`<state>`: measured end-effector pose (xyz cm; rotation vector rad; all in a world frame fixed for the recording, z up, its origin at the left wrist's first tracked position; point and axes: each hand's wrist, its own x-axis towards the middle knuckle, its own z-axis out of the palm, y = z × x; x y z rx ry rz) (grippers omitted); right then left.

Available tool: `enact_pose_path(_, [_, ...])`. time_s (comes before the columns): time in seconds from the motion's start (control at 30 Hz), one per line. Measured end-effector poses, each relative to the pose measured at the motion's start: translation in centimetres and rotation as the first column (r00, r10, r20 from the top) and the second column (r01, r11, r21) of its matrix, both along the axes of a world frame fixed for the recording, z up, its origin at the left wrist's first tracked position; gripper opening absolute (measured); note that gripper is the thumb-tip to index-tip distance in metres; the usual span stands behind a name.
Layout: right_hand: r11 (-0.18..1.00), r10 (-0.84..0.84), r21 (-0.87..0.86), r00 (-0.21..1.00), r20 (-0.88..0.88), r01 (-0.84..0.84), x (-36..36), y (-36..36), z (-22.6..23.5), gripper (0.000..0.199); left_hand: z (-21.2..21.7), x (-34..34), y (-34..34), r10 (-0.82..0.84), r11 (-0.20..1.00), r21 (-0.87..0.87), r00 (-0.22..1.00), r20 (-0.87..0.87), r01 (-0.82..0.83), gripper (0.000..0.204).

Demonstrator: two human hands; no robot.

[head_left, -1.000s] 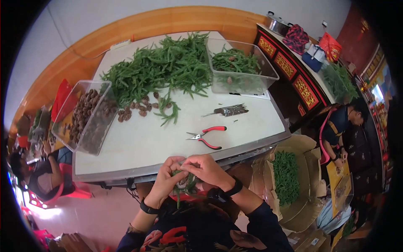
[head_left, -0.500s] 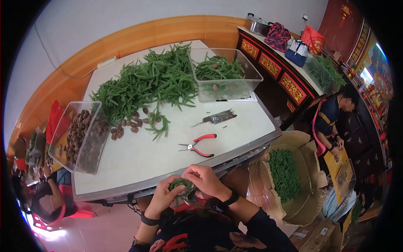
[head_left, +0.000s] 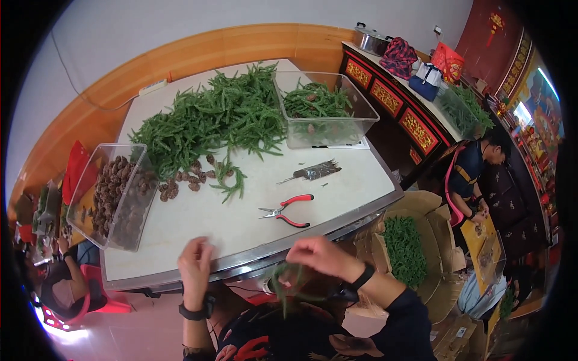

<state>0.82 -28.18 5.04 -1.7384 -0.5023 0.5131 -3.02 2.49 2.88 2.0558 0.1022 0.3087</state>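
My right hand (head_left: pixel 318 255), just beyond the table's front edge on my side, pinches a green artificial pine sprig (head_left: pixel 280 287). The sprig hangs below the fingers in a loop and is smeared by motion. My left hand (head_left: pixel 195 265) is raised by the table's front edge, apart from the sprig. Its fingers are loosely bent and slightly blurred, and nothing shows in them. Red-handled pliers (head_left: pixel 278 213) lie on the table, jaws to the left. Behind them is a bundle of thin dark wires (head_left: pixel 316 171) in a wrapper. Loose pine cones (head_left: pixel 192 178) lie beside a single sprig (head_left: pixel 230 180).
A big heap of green sprigs (head_left: pixel 220 111) covers the table's back. Clear bins stand either side: one with sprigs (head_left: pixel 331 129), one with pine cones (head_left: pixel 99 234). A cardboard box (head_left: pixel 442 256) of greenery is at right. People sit at both sides.
My hands have moved apart: the left went left and let go of the sprig, while the right moved right, keeping it. The sprig hangs loose now instead of being bunched between both hands.
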Motion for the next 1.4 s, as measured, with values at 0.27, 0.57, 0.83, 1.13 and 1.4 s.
enact_pose_path(0.27, [0.570, -0.689, 0.565, 0.722, -0.067, 0.597, 9.4, -3.4, 10.4, 0.022, -3.8, 1.0, 2.5, 0.290, 0.928, 0.207, 0.950, 0.114, -0.309, 0.012])
enact_pose_path(0.57, [0.724, -0.666, 0.276, 0.745, 0.043, 0.632, 6.7, -2.7, -1.8, 0.020, -4.1, 1.5, 2.0, 0.242, 0.858, 0.389, 0.933, 0.268, -0.334, 0.011])
enact_pose_path(0.83, [0.674, -0.735, 0.161, 0.633, 0.244, 0.721, 9.8, -7.3, -5.1, 0.023, -3.9, 1.1, 2.7, 0.274, 0.847, 0.390, 0.926, 0.260, -0.361, 0.011])
enact_pose_path(1.13, [0.746, -0.650, 0.015, 0.722, 0.239, 0.666, 10.5, -7.9, -6.6, 0.027, -3.7, -0.7, 8.5, 0.530, 0.731, 0.425, 0.836, 0.140, -0.534, 0.017])
enact_pose_path(1.4, [0.788, -0.561, -0.021, 0.731, 0.389, 0.616, 10.3, -8.4, -5.6, 0.028, -4.3, -0.5, 8.9, 0.592, 0.666, 0.477, 0.795, 0.130, -0.574, 0.027])
